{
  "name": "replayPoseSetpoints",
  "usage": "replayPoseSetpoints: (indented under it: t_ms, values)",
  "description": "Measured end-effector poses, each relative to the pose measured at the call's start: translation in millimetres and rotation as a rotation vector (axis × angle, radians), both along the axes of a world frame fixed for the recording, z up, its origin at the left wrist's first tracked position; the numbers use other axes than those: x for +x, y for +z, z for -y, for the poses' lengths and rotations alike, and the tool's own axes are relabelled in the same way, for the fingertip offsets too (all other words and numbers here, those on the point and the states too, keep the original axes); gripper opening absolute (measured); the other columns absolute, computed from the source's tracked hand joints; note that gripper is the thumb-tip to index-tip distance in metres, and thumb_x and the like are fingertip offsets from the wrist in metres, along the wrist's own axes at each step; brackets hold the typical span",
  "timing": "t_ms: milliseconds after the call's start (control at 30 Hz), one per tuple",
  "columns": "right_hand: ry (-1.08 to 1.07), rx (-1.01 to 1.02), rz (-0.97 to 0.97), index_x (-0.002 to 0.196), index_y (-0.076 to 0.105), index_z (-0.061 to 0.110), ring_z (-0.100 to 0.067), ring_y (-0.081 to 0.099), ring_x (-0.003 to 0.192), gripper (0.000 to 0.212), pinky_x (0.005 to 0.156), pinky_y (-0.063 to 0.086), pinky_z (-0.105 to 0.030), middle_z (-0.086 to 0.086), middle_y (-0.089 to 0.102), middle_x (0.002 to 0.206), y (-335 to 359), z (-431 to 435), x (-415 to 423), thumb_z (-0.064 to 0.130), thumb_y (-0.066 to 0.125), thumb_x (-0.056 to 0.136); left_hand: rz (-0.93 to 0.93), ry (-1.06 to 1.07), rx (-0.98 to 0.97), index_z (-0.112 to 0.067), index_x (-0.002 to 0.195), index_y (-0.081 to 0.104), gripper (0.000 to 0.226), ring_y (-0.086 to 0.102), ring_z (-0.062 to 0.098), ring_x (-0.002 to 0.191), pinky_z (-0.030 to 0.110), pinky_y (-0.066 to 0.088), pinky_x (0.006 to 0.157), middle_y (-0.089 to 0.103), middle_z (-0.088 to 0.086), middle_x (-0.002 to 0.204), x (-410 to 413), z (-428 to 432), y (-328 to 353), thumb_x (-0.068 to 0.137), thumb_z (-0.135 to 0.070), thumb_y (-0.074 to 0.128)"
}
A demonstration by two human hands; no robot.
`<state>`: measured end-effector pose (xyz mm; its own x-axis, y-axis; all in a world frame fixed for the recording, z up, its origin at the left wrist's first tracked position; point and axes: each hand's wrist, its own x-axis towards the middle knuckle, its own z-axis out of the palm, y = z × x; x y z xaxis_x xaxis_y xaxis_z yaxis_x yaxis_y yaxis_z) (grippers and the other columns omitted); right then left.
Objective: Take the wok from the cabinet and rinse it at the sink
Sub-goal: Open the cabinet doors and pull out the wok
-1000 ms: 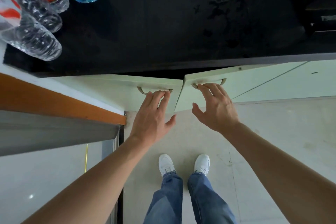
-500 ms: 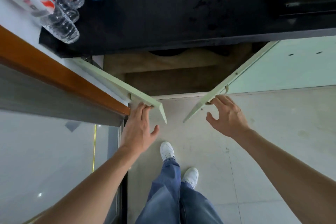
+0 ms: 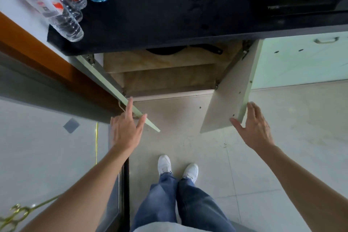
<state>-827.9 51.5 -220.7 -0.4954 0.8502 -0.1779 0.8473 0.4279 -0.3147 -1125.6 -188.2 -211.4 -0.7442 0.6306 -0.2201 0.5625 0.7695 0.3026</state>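
Wok (image 3: 165, 51), dark, rounded, on raw wood shelf (image 3: 160, 63); left hand (image 3: 125, 132) and right hand (image 3: 254, 128) fingers spread.

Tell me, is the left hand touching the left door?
Touching. The head view shows the left hand with fingers and thumb against the left door edge.

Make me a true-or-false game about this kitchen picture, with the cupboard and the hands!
1. The left door and the right door of the cupboard are both open. True.
2. The right hand holds the wok. False: the wok lies inside the cupboard, and the hand is open beside the right door.
3. Some water bottles are on the counter. True.
4. The shoes are black. False: they are white.
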Motion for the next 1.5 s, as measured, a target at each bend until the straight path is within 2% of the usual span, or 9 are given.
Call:
replayPoseSetpoints:
  t_ms: [100, 167, 333, 467, 600, 800, 967, 1267, 1500]
  values:
    - [0.068, 0.034, 0.009, 0.151, 0.027, 0.002, -0.048, 0.046, 0.133, 0.087, 0.097, 0.05, -0.06, -0.025, 0.037, 0.152, 1.4, -4.0, -8.2, 0.043, 0.07, 0.088, -0.192, -0.109, -0.158, -0.035, 0.147, 0.029, 0.058, 0.056, 0.028, 0.092, 0.047, 0.046, 0.094, 0.058, 0.011, 0.099, -6.8, -7.1, -2.2, 0.095, -0.06, 0.027]
    - [0.174, 0.104, 0.102, 0.153, 0.026, 0.006, -0.046, 0.036, 0.143, 0.089, 0.109, 0.042, -0.059, -0.025, 0.03, 0.157, 1.9, -8.1, -15.9, 0.044, 0.071, 0.087, -0.251, -0.126, -0.19, -0.032, 0.144, 0.039, 0.055, 0.049, 0.032, 0.095, 0.047, 0.043, 0.092, 0.049, 0.018, 0.106, -6.4, -12.2, -4.3, 0.093, -0.052, 0.035]
    - [0.413, 0.208, 0.232, 0.151, 0.035, 0.005, -0.04, 0.026, 0.15, 0.086, 0.12, 0.031, -0.053, -0.022, 0.031, 0.159, -2.2, -24.2, -49.8, 0.023, 0.08, 0.08, -0.345, -0.175, -0.198, -0.027, 0.143, 0.044, 0.056, 0.045, 0.035, 0.1, 0.05, 0.039, 0.094, 0.044, 0.021, 0.114, -9.8, -18.2, -6.2, 0.09, -0.044, 0.044]
    - [0.575, 0.167, 0.257, 0.154, 0.033, 0.009, -0.035, 0.023, 0.153, 0.079, 0.122, 0.028, -0.049, -0.019, 0.029, 0.162, -10.5, -33.3, -76.7, 0.033, 0.07, 0.088, -0.401, -0.385, -0.204, -0.023, 0.15, 0.032, 0.067, 0.041, 0.038, 0.129, 0.054, 0.026, 0.114, 0.034, 0.024, 0.143, -17.5, -30.5, -4.7, 0.087, -0.037, 0.051]
    - [0.585, 0.168, 0.264, 0.151, 0.04, 0.013, -0.03, 0.034, 0.149, 0.073, 0.119, 0.031, -0.047, -0.013, 0.038, 0.159, -17.6, -25.1, -81.4, 0.046, 0.064, 0.09, -0.239, -0.601, -0.186, -0.02, 0.155, 0.008, 0.072, 0.017, 0.031, 0.149, 0.044, 0.014, 0.123, 0.005, 0.018, 0.162, -28.3, -41.5, -18.5, 0.093, -0.027, 0.044]
    - [0.524, 0.154, 0.303, 0.149, 0.041, 0.018, -0.03, 0.046, 0.14, 0.073, 0.113, 0.039, -0.049, -0.008, 0.046, 0.154, -16.9, -24.3, -62.9, 0.051, 0.064, 0.087, -0.184, -0.458, -0.256, -0.034, 0.154, -0.005, 0.07, 0.014, 0.027, 0.151, 0.042, 0.018, 0.12, -0.002, 0.011, 0.165, -22.2, -26.0, -28.0, 0.093, -0.064, 0.012]
    - [0.45, 0.121, 0.308, 0.151, 0.04, 0.019, -0.029, 0.036, 0.147, 0.072, 0.12, 0.026, -0.05, -0.009, 0.043, 0.156, -18.0, -26.5, -37.9, 0.048, 0.063, 0.089, -0.172, -0.348, -0.355, -0.033, 0.155, 0.0, 0.071, 0.01, 0.028, 0.151, 0.043, 0.018, 0.12, -0.002, 0.01, 0.165, -24.9, 16.5, -25.2, 0.092, -0.065, 0.011]
    - [0.372, 0.064, 0.25, 0.153, 0.036, 0.019, -0.033, 0.031, 0.148, 0.071, 0.122, 0.023, -0.052, -0.014, 0.039, 0.157, -20.1, -20.4, -41.1, 0.045, 0.061, 0.091, -0.216, -0.286, -0.495, -0.036, 0.153, -0.006, 0.076, 0.004, 0.029, 0.152, 0.05, 0.003, 0.121, -0.001, 0.009, 0.165, -42.8, 55.2, -23.7, 0.085, -0.07, 0.001]
    - [0.351, -0.001, 0.246, 0.156, 0.026, 0.02, -0.03, 0.024, 0.152, 0.074, 0.124, 0.02, -0.047, -0.011, 0.031, 0.162, -21.8, 5.6, -55.7, 0.05, 0.052, 0.095, -0.173, -0.14, -0.507, -0.035, 0.155, 0.005, 0.075, 0.006, 0.029, 0.152, 0.052, 0.003, 0.122, 0.006, 0.009, 0.165, -52.1, 64.4, -25.8, 0.089, -0.071, 0.015]
